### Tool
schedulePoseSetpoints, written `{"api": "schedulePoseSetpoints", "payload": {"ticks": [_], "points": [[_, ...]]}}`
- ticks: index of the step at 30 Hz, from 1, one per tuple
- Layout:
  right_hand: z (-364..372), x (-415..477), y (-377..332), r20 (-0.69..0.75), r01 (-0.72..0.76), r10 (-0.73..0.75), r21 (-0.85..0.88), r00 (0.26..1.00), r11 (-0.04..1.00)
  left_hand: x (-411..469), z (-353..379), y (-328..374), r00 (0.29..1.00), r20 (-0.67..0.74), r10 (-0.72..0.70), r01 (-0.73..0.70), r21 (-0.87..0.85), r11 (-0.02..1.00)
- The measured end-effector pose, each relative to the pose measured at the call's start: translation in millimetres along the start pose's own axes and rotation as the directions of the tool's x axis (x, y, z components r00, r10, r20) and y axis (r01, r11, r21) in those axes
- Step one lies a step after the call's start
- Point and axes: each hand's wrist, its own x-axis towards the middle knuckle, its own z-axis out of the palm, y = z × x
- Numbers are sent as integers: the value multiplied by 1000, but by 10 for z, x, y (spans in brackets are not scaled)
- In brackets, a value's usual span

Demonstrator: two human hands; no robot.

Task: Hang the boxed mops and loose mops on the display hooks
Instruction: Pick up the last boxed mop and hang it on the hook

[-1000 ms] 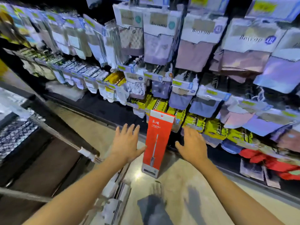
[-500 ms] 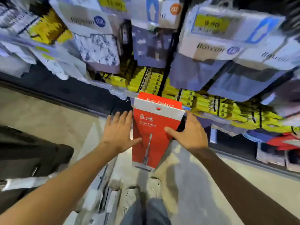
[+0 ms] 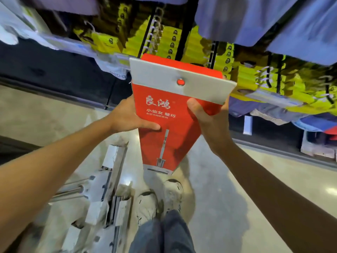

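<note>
Clamped from both sides, the red mop box (image 3: 164, 125) is held upright in front of the person, its lower end raised clear of the floor (image 3: 228, 189). On the box's left edge the left hand (image 3: 127, 117) is closed, with the thumb laid across the printed front and the fingers hidden behind the carton. On the box's right edge the right hand (image 3: 209, 123) is closed just under the grey header, with the thumb pressed onto the front face and the rest of the hand wrapped round the side. A grey header strip (image 3: 182, 83) is seen across the top of the box, and a round hanging hole (image 3: 180, 82) is punched through the strip, slightly right of its middle. White characters and a drawing of a mop are printed on the red front below the strip. Behind the top of the box, rows of yellow packs (image 3: 164, 42) are hung on dark display hooks (image 3: 145, 37), and above and to the right of the box pale blue and lilac packets (image 3: 255, 21) are hung; the box is not on any hook. Below the box two worn white shoes (image 3: 158, 198) and dark trouser legs are seen on the floor. To the lower left of the box, loose white mop heads with metal poles (image 3: 102, 194) are lying on the floor.
</note>
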Motion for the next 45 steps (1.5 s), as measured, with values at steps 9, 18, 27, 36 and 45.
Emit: {"api": "schedulePoseSetpoints", "payload": {"ticks": [9, 18, 27, 36, 45], "points": [[-101, -360, -73, 4, 106, -106, -59, 994, 993, -348, -14, 106, 996, 84, 14, -12, -25, 1000], [-238, -792, -1225, -11, 113, -114, -51, 993, 992, -1084, -490, 1032, 993, 60, 97, -100, 41, 994], [-335, -1560, -3147, 25, 265, -264, -139, 964, 954, -2321, -1310, 2317, 969, -14, 245, -244, 50, 968], [-269, -2270, -4830, 60, 422, -419, -59, 906, 905, -3582, -2063, 3529, 907, -146, 396, -375, 150, 915], [-178, -2627, -5752, 117, 570, -588, 155, 800, 807, -4413, -2436, 4142, 845, -298, 444, -392, 222, 893]]}}
